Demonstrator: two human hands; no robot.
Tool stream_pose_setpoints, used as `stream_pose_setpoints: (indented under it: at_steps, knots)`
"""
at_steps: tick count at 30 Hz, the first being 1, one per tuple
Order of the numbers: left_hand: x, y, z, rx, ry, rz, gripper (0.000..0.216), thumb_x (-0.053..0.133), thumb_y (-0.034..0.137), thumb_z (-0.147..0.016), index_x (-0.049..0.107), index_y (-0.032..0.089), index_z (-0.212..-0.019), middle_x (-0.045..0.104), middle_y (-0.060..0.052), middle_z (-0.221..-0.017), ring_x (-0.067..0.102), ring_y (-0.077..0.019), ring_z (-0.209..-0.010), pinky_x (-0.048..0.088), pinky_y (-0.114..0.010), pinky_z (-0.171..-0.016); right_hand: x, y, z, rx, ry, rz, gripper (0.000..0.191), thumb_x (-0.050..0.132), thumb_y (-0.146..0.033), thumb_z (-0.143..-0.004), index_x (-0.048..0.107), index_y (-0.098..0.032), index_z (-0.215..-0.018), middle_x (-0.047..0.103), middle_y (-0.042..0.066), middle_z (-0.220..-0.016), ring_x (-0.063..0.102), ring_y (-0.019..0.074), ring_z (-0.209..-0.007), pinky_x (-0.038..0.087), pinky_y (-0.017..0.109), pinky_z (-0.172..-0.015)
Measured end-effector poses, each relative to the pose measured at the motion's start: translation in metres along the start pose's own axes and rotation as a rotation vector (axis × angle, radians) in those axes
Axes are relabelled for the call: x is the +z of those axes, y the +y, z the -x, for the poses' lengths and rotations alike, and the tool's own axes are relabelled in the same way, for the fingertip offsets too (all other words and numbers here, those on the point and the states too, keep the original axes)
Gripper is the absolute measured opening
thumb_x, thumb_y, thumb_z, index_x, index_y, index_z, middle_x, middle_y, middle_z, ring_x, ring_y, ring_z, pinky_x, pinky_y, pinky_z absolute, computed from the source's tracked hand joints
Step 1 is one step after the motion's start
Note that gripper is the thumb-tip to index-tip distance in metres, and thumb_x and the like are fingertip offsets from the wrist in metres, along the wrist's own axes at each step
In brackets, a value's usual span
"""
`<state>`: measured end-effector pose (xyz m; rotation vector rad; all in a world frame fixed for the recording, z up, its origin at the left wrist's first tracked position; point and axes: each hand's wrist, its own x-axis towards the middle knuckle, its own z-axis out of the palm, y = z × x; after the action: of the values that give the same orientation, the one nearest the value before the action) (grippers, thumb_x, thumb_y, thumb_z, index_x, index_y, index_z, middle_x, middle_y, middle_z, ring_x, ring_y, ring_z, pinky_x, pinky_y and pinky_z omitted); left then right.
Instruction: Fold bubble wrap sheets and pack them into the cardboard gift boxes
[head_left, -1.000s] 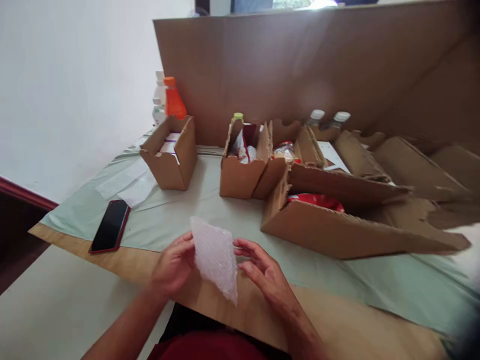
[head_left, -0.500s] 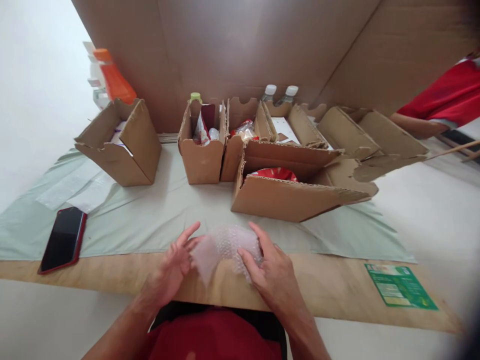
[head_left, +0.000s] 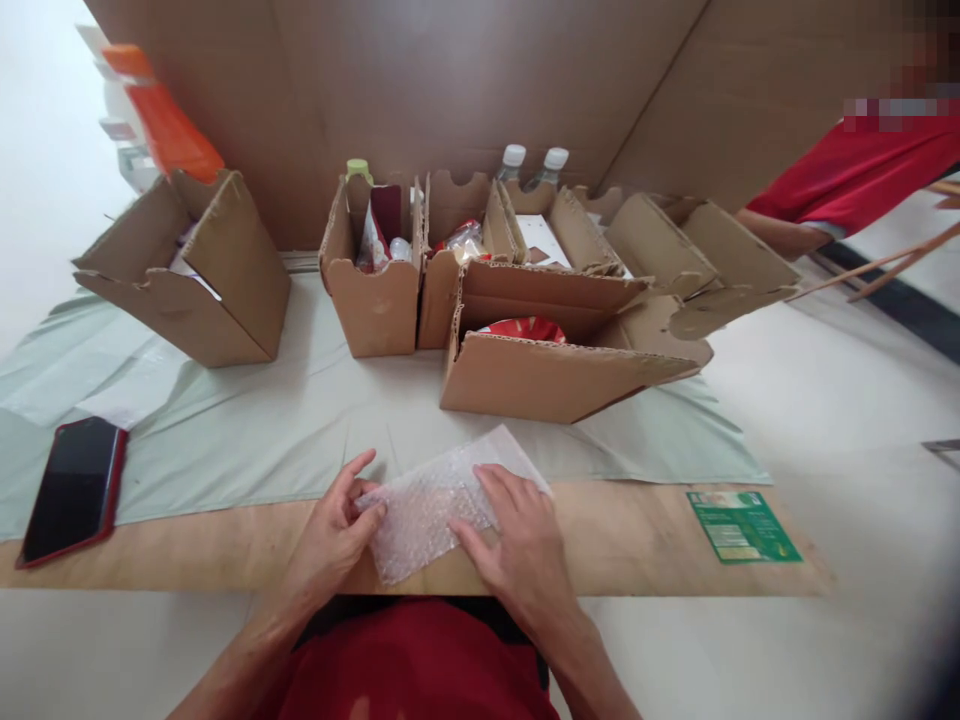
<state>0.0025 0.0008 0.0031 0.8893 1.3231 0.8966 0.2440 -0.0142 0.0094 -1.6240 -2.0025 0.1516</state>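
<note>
A sheet of bubble wrap (head_left: 439, 495) lies flat at the near edge of the wooden board (head_left: 637, 540). My right hand (head_left: 517, 535) rests palm down on its right part, fingers stretched out. My left hand (head_left: 334, 525) pinches the sheet's left edge between thumb and fingers. The sheet's far corner reaches onto the pale green cloth (head_left: 300, 420).
Open cardboard boxes stand behind: one at the left (head_left: 199, 275), two narrow ones (head_left: 375, 290) with packets, a wide one (head_left: 555, 370) holding something red. A phone (head_left: 71, 490) lies left, a green card (head_left: 742, 525) right. Bottles stand at the back. Another person's red sleeve (head_left: 862, 170) shows at the right.
The bubble wrap, held up between both hands a second ago, has been lowered and spread flat on the board. My view has tilted down and to the right.
</note>
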Motion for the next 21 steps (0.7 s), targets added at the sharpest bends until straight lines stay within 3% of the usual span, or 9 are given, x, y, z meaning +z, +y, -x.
stream_pose_setpoints:
  at_steps: [2,4,8,11,14,16,19,21]
  knots:
    - [0.002,-0.001,0.002,0.030,-0.003,-0.026,0.068,0.074,0.037,-0.079,0.049,0.019,-0.140,0.062,0.001,-0.084,0.059,-0.0158,-0.070,0.048,-0.028,-0.066,0.009,0.004,-0.004,0.026,-0.013,0.060,0.031,0.053,-0.038,-0.099,0.071,-0.018,-0.115,0.074,0.015,-0.119,0.068,0.0332,-0.103,0.052,0.049,-0.086]
    - [-0.001,0.004,0.004,0.034,-0.004,-0.043,0.063,0.074,0.038,-0.078,0.054,0.019,-0.135,0.061,0.003,-0.080,0.057,-0.0147,-0.066,0.047,-0.027,-0.063,0.004,0.019,-0.005,0.111,0.030,-0.026,0.032,0.045,-0.034,-0.102,0.073,-0.019,-0.102,0.077,0.013,-0.108,0.070,0.0296,-0.096,0.053,0.045,-0.084]
    - [-0.026,0.035,0.003,0.044,0.013,-0.111,0.065,0.077,0.040,-0.072,0.059,0.020,-0.132,0.063,0.001,-0.080,0.059,-0.0158,-0.067,0.048,-0.026,-0.063,-0.040,0.054,-0.004,0.423,0.202,-0.341,0.031,0.056,-0.047,-0.096,0.072,-0.020,-0.095,0.075,0.005,-0.082,0.068,0.0201,-0.070,0.054,0.032,-0.065]
    - [-0.048,0.056,-0.014,0.129,0.069,-0.248,0.067,0.077,0.040,-0.070,0.060,0.020,-0.133,0.065,0.001,-0.080,0.059,-0.0163,-0.068,0.047,-0.027,-0.063,-0.061,0.073,-0.005,0.563,0.308,-0.385,0.035,0.063,-0.053,-0.089,0.071,-0.019,-0.090,0.072,0.003,-0.074,0.063,0.0176,-0.063,0.051,0.028,-0.058]
    - [-0.062,0.058,-0.039,0.179,0.094,-0.550,0.065,0.069,0.040,-0.073,0.061,0.019,-0.133,0.066,0.001,-0.077,0.060,-0.0186,-0.066,0.047,-0.029,-0.063,-0.051,0.089,-0.005,0.530,0.253,-0.275,0.036,0.060,-0.053,-0.089,0.071,-0.019,-0.091,0.072,0.005,-0.074,0.064,0.0196,-0.065,0.053,0.032,-0.063]
    - [-0.066,0.052,-0.050,0.244,0.181,-0.825,0.061,0.064,0.039,-0.076,0.062,0.019,-0.134,0.070,-0.004,-0.087,0.064,-0.0233,-0.075,0.051,-0.035,-0.070,-0.040,0.100,0.000,0.485,0.231,-0.119,0.039,0.058,-0.051,-0.089,0.072,-0.017,-0.101,0.075,0.010,-0.086,0.066,0.0241,-0.073,0.055,0.040,-0.074]
    - [-0.061,0.043,-0.047,0.542,0.410,-1.070,0.055,0.059,0.039,-0.087,0.059,0.020,-0.139,0.066,-0.015,-0.127,0.063,-0.0347,-0.114,0.050,-0.048,-0.097,-0.033,0.107,0.008,0.386,0.299,0.168,0.045,0.054,-0.047,-0.093,0.069,-0.012,-0.116,0.074,0.019,-0.110,0.067,0.0336,-0.094,0.052,0.054,-0.090]
    - [-0.045,0.039,-0.035,0.772,0.439,-1.094,0.050,0.056,0.036,-0.094,0.056,0.021,-0.141,0.056,-0.018,-0.145,0.052,-0.0377,-0.134,0.043,-0.053,-0.110,-0.032,0.097,0.008,0.267,0.324,0.242,0.042,0.051,-0.042,-0.097,0.068,-0.011,-0.119,0.071,0.022,-0.119,0.065,0.0365,-0.106,0.049,0.056,-0.095]
